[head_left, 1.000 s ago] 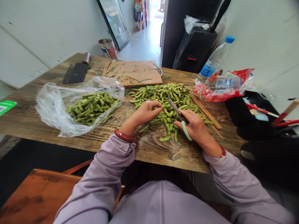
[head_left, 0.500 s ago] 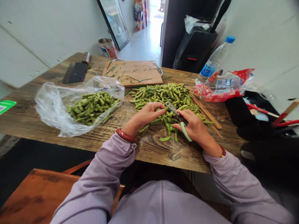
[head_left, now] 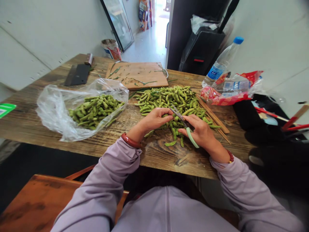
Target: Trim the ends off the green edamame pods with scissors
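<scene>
Scissors (head_left: 191,138) with pale green handles are gripped in my right hand (head_left: 201,130), their blades pointing up and left. My left hand (head_left: 155,120) is closed in a pinch at the blade tips, most likely on a soybean pod, which its fingers largely hide. Behind and beneath both hands spreads a pile of green soybean pods (head_left: 169,96) on the wooden table (head_left: 154,154). A few loose pods (head_left: 170,143) lie nearer the front edge. Left of my left hand, more pods (head_left: 96,111) sit inside a clear plastic bag (head_left: 51,109).
Behind the pile lies a cutting board (head_left: 140,72) with green scraps. A cleaver (head_left: 78,74) rests at the back left. Wooden chopsticks (head_left: 213,117) border the pile's right side. Further right are a water bottle (head_left: 218,66), a red-and-clear wrapper (head_left: 229,96) and a black container (head_left: 246,116).
My left hand has shifted slightly right and down, closer to the scissors. My right hand stays nearly in place, still gripping the scissors.
</scene>
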Tool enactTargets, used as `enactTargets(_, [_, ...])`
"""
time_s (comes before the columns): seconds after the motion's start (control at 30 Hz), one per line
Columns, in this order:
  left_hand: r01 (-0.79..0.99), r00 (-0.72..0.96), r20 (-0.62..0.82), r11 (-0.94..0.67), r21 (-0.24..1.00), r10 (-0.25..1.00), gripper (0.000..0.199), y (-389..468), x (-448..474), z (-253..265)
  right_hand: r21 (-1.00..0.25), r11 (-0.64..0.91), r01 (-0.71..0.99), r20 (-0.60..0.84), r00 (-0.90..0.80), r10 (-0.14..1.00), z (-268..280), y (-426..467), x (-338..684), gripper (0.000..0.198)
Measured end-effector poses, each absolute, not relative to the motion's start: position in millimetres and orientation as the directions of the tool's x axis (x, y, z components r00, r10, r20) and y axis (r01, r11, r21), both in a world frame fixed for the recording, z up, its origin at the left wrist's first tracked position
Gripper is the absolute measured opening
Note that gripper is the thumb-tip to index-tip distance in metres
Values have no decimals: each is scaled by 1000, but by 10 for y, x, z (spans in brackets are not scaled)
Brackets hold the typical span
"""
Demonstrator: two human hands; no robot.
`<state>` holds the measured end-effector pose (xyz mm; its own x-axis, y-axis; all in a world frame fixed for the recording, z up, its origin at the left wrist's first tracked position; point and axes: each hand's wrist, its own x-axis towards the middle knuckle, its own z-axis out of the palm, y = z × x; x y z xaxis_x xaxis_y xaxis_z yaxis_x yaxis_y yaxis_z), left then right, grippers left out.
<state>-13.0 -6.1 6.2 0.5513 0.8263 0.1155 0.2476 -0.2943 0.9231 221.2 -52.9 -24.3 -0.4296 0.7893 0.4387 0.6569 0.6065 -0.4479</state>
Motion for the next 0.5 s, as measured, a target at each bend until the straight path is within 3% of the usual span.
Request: enactTargets(0.5, [281,515,57,-232,931,855,21,-102,-150,173,-376,617,691,442,-452,775,-231,-535,2212,36])
